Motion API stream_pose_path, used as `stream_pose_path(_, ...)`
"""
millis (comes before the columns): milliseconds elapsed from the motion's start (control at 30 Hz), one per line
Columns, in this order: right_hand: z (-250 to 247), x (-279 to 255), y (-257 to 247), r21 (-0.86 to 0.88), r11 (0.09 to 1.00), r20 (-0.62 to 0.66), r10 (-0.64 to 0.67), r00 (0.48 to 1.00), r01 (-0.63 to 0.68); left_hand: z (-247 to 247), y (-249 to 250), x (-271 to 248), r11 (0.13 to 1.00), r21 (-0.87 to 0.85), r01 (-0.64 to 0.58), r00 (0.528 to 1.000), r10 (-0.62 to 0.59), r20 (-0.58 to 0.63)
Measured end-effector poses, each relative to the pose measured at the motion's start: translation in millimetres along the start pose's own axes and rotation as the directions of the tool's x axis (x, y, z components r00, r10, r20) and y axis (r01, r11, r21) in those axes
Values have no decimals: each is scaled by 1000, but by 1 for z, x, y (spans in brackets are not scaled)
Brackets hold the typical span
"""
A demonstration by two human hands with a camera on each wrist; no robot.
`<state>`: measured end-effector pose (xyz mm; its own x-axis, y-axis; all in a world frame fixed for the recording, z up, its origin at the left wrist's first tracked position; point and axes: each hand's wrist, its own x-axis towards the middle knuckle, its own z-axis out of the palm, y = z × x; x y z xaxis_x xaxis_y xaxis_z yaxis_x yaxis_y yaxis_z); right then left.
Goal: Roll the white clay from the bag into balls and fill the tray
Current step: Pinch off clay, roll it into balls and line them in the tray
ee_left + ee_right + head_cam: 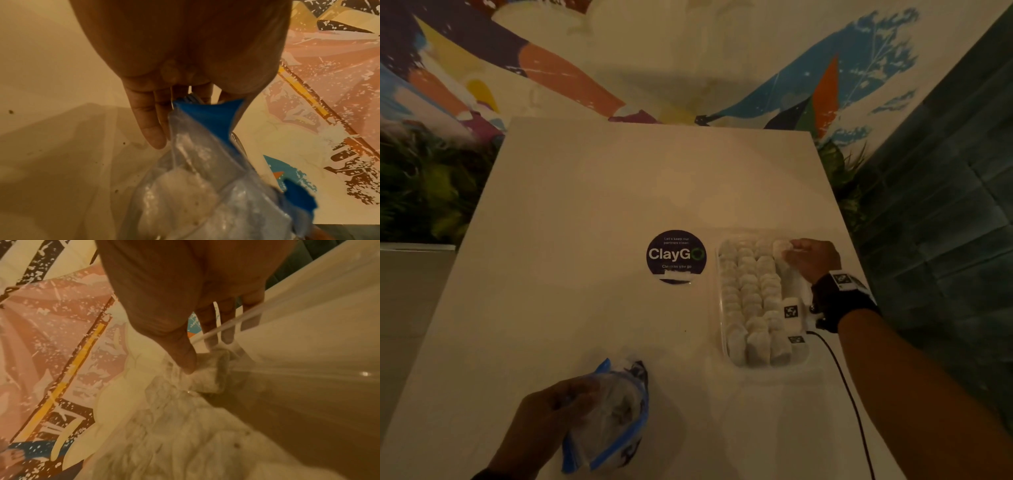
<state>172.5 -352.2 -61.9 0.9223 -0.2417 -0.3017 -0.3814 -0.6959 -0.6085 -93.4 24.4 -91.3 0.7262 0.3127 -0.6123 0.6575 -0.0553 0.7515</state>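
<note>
- Over the white table point(571, 212), from the head view, the clear tray point(722, 342) sits to the right of a round dark sticker point(676, 256) and is packed with rows of white clay balls point(750, 294); only a strip along its right side, partly hidden by the wrist, looks less full.
- At the tray's far right corner the right hand point(813, 258) has its fingertips curled around one clay ball point(781, 247), setting it into the row. A black wrist strap point(839, 301) with printed markers and a trailing cable point(849, 387) sits behind it.
- Near the table's front edge the left hand point(544, 418) grips a clear bag point(607, 418) with a blue zip strip, and pale clay shows through the plastic.
- From the left wrist view, the fingers point(150, 123) are bent down and the blue strip of the bag point(207, 116) is caught between them and the thumb side; a lump of white clay point(180, 191) lies lower inside.
- From the right wrist view, the thumb point(183, 353) and fingers pinch the ball point(207, 369) just inside the tray's clear wall point(226, 326), with other balls point(174, 426) crowded below.
- The step in hand looks like placing a ball, with the tray nearly full. Next, I judge, the right hand must let go without denting neighbours, then go to the bag for another pinch of clay while the left holds the mouth steady.
</note>
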Motion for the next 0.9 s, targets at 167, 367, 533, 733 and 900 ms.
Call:
stream_pose_path(167,-7,-5,-2,-136,988,-114,-84,990,68,-2,1,-1,999,29,-14,1000,13,14)
stream_pose_path(367,-16,-20,-5,-384,906,-97,-233,968,180,2,4,-3,999,26,-26,1000,26,18)
stream_pose_path(533,-6,-29,-13,-516,849,50,-106,993,116,4,9,-4,1000,6,-29,999,29,17)
stream_pose_path(733,0,-34,-29,-528,842,116,-57,992,110,-1,6,-5,997,66,-34,999,32,27)
stream_pose_path(900,-3,-32,-35,-472,881,67,-3,998,34,-4,4,-3,994,101,-50,998,47,32)
